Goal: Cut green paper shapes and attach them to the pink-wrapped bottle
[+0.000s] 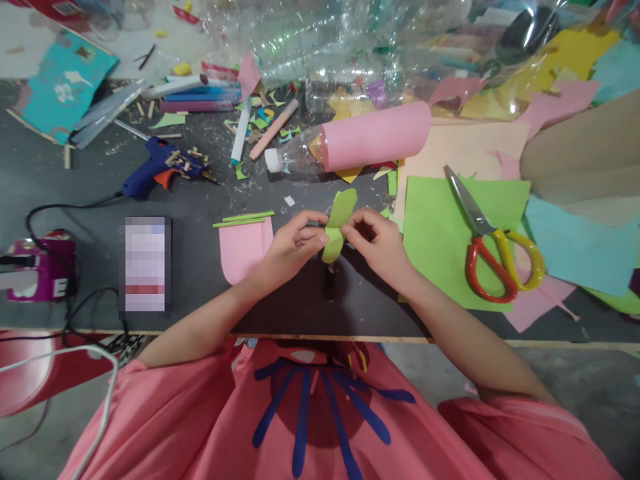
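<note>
Between my two hands is a small green paper piece [343,208], bent or folded near its middle. My left hand [303,240] pinches its left side with thumb and fingers. From the right, my right hand [374,239] pinches the same piece close to the fold. A pink paper cutout [243,250] with a rounded bottom lies beside my left wrist, with thin green paper strips [245,219] along its top. Just under the green piece, a small dark object [330,283] lies on the table, its kind unclear.
Scissors [480,233] with red and yellow handles rest on green paper [435,220] at right. A pink-wrapped plastic bottle [375,137] lies behind my hands. Left are a blue glue gun [160,167], its cord, and a phone [145,263]. Markers [200,97], scraps and clear bottles crowd the back.
</note>
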### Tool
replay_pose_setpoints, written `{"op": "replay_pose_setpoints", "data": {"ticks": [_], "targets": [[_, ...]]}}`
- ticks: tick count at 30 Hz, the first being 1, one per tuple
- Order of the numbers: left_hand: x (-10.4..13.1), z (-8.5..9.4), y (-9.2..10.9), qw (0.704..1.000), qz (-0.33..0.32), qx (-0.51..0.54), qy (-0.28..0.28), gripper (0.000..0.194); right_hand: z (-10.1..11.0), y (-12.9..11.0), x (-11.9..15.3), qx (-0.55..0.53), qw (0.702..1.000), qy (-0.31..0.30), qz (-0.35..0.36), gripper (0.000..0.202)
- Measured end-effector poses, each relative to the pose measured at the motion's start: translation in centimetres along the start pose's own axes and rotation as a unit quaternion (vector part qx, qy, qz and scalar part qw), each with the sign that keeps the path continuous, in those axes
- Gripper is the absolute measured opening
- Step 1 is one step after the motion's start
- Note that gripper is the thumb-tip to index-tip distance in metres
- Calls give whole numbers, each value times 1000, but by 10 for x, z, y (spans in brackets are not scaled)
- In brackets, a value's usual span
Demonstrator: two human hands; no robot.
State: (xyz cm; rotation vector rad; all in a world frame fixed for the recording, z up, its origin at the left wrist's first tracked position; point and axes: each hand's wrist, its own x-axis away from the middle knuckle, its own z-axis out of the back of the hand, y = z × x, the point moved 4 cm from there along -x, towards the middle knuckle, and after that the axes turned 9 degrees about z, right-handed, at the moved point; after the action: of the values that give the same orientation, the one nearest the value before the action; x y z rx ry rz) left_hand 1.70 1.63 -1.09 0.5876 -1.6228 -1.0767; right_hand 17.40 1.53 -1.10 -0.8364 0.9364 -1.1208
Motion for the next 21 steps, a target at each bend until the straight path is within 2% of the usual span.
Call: {"op": "replay_pose_setpoints", "data": {"ticks": [6,9,21], "targets": [[-1,3,5,995,-45,-79,30,18,-4,-3,1,32,998,-41,38,14],[-2,3,7,990,-58,-115,62,22,-6,-6,1,25,996,-62,57,15],[-2,-1,3,997,-26,-42,67,13,-3,-7,0,10,997,-62,38,17]]}}
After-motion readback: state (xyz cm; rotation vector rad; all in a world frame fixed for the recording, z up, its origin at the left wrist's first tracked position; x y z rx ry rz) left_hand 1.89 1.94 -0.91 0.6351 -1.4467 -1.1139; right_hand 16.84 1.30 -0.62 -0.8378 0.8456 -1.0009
